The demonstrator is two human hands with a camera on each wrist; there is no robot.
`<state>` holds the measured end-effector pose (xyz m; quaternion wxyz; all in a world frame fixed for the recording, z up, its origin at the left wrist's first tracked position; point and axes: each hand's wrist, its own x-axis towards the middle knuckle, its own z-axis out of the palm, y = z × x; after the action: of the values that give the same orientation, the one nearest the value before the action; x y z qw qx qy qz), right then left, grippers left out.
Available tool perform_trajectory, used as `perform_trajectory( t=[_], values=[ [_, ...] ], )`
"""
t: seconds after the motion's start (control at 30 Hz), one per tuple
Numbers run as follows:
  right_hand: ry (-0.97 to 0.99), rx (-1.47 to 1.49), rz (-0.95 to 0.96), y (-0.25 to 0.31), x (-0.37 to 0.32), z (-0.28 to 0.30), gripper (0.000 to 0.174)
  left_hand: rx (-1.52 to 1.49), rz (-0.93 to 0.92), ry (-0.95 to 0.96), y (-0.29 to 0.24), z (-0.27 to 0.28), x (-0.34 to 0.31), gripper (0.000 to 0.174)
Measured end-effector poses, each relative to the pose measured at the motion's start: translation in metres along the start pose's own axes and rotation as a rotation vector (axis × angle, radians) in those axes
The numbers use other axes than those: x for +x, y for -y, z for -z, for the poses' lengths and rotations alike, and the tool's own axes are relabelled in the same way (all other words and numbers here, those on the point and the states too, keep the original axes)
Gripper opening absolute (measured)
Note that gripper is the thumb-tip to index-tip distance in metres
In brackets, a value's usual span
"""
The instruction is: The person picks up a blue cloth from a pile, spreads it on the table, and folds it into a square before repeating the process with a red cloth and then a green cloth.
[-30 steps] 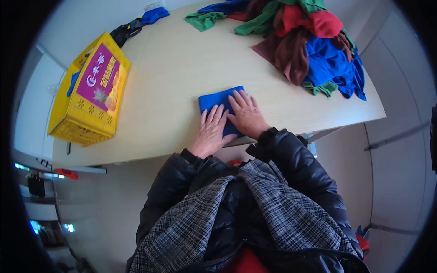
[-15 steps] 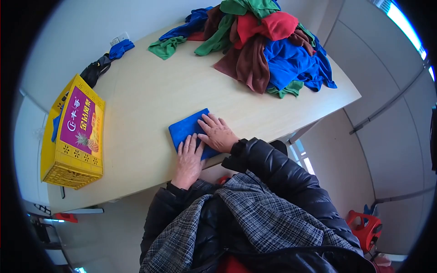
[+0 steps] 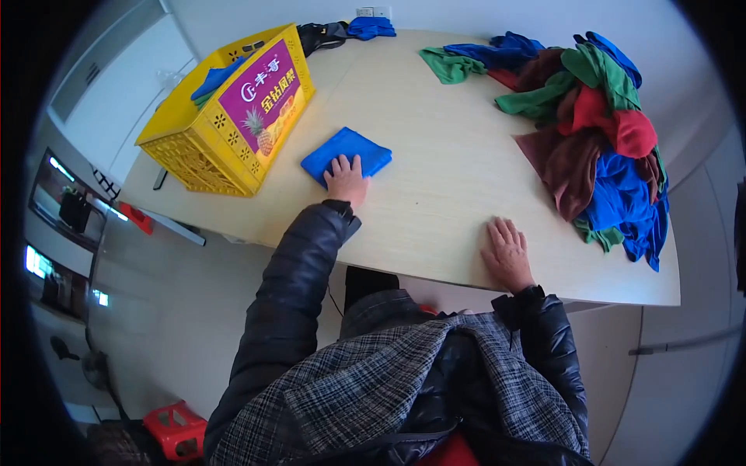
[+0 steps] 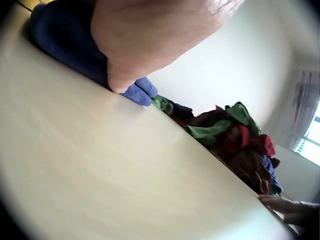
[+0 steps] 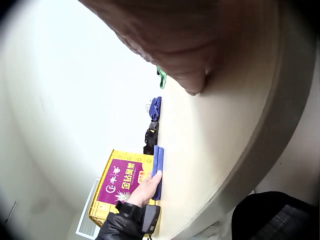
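A folded blue cloth (image 3: 342, 151) lies flat on the table near the yellow crate. My left hand (image 3: 347, 183) rests on its near edge with fingers spread; in the left wrist view the thumb of that left hand (image 4: 145, 40) touches the table beside the blue cloth (image 4: 70, 42). My right hand (image 3: 507, 255) lies palm down on the bare table near the front edge, holding nothing. In the right wrist view the right hand (image 5: 175, 40) is close up, with the left hand (image 5: 145, 190) on the blue cloth (image 5: 158, 172) farther off.
The yellow crate (image 3: 167, 124) with blue cloth inside stands at the table's left. A heap of green, red, brown and blue cloths (image 3: 575, 163) covers the right side. A black item (image 3: 322, 36) and a blue cloth (image 3: 371, 28) lie at the back.
The folded blue cloth has moved left, towards the crate, with my left hand on it. My right hand has left the cloth and moved right onto the table. The head view has turned.
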<state>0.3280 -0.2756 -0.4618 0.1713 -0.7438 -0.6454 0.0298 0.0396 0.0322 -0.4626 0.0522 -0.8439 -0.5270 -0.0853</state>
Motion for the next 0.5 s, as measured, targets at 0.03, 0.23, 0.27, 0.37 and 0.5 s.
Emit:
perform_trajectory(
  t=[0.03,0.23,0.27,0.37,0.5],
  values=[
    [-0.007,-0.04,-0.022,0.005,0.002,-0.003,0.064,0.026,0.068,0.011,0.004,-0.002,0.011,0.068],
    [0.013,-0.064,-0.05,0.019,0.005,0.002,0.067,0.1,0.304,0.009,0.005,-0.01,0.041,0.07],
    [0.016,-0.07,-0.058,0.02,0.004,0.002,0.067,0.105,0.326,-0.008,0.005,-0.01,0.043,0.07],
    [0.021,-0.087,-0.063,0.024,0.007,0.0,0.066,0.108,0.334,-0.022,0.015,-0.015,0.048,0.069],
    [-0.002,-0.048,-0.036,0.025,0.007,-0.002,0.067,0.2,0.374,-0.037,0.032,-0.047,0.062,0.06]
  ],
)
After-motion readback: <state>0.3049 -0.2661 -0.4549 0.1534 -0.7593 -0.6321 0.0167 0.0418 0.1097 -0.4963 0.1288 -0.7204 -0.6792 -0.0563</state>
